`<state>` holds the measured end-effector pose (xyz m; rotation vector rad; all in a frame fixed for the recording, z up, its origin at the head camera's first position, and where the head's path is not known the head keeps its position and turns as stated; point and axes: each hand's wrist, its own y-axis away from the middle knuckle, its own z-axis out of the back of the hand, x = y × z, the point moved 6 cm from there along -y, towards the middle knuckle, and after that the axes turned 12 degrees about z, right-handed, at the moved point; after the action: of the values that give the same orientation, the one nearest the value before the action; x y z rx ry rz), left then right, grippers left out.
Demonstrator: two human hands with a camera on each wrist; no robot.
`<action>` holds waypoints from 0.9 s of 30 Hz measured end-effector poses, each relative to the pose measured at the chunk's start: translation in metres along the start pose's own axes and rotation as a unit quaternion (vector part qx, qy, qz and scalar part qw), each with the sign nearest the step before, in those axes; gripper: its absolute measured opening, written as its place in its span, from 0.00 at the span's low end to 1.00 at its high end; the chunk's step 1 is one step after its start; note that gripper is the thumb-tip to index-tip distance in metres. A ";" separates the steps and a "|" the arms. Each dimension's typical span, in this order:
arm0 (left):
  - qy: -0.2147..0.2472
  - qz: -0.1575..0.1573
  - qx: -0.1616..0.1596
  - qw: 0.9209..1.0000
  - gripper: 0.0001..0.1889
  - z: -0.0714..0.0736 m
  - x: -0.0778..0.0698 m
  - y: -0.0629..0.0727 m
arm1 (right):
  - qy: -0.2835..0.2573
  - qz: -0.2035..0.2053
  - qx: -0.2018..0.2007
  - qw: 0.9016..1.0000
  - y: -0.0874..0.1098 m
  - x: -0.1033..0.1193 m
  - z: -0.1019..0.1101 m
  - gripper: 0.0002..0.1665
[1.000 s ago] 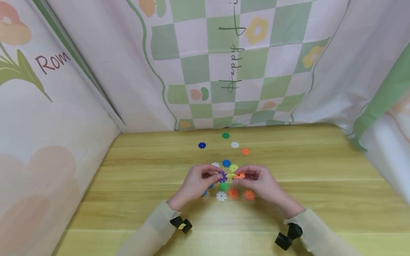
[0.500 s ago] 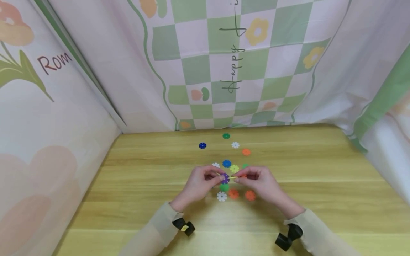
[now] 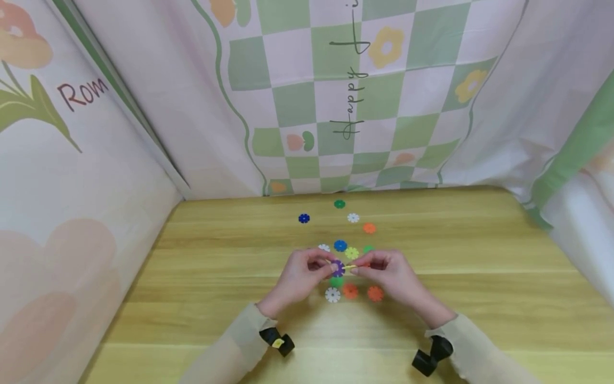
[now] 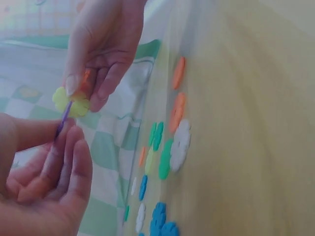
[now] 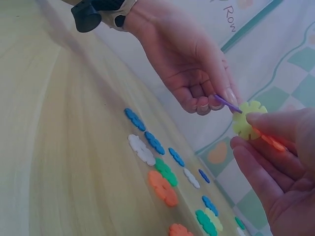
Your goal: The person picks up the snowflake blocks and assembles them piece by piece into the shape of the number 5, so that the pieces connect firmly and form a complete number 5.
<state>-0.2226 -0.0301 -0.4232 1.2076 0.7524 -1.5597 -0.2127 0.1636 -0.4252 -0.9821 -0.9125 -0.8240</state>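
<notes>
Between thumb and index finger, my left hand pinches a purple notched snowflake disc. My right hand grips a yellow snowflake disc, and an orange disc joined to it sits among those fingers, partly hidden. In the left wrist view the purple disc is edge-on and meets the rim of the yellow disc at about a right angle. How deep their slots engage cannot be made out. Both hands hover over the loose discs on the table.
Loose discs lie on the wooden table: a white disc and an orange disc in front, a blue disc behind the hands, a dark blue disc further back. A checked curtain hangs behind the table.
My left hand has shifted slightly right with the purple disc, towards my right hand. The fingers of my right hand now lie over the yellow disc, hiding the orange disc more in the head view.
</notes>
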 end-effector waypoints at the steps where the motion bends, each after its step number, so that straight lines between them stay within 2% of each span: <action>1: 0.004 0.002 0.001 1.000 0.06 0.000 0.000 0.000 | 0.001 0.000 0.000 1.000 0.000 0.000 0.000 0.04; 9: 0.025 0.019 0.012 0.999 0.05 -0.001 0.001 -0.002 | 0.012 -0.004 -0.003 1.000 -0.001 -0.002 0.000 0.04; 15: 0.016 0.021 0.032 0.999 0.06 0.000 0.002 -0.004 | 0.014 0.001 0.008 1.000 -0.002 -0.001 0.001 0.07; 19: 0.006 0.016 0.051 0.999 0.09 0.002 0.003 -0.004 | 0.025 0.003 0.014 1.000 -0.002 -0.001 0.002 0.08; 22: 0.000 0.024 0.042 0.999 0.15 0.010 0.006 -0.005 | 0.031 -0.001 0.009 0.999 -0.001 0.000 0.004 0.08; 27: -0.005 0.035 0.002 0.999 0.21 0.033 0.013 -0.007 | 0.038 0.003 -0.007 0.999 0.000 0.001 0.010 0.08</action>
<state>-0.2403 -0.0610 -0.4256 1.2152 0.6945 -1.5094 -0.2148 0.1727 -0.4212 -0.9588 -0.8388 -0.8583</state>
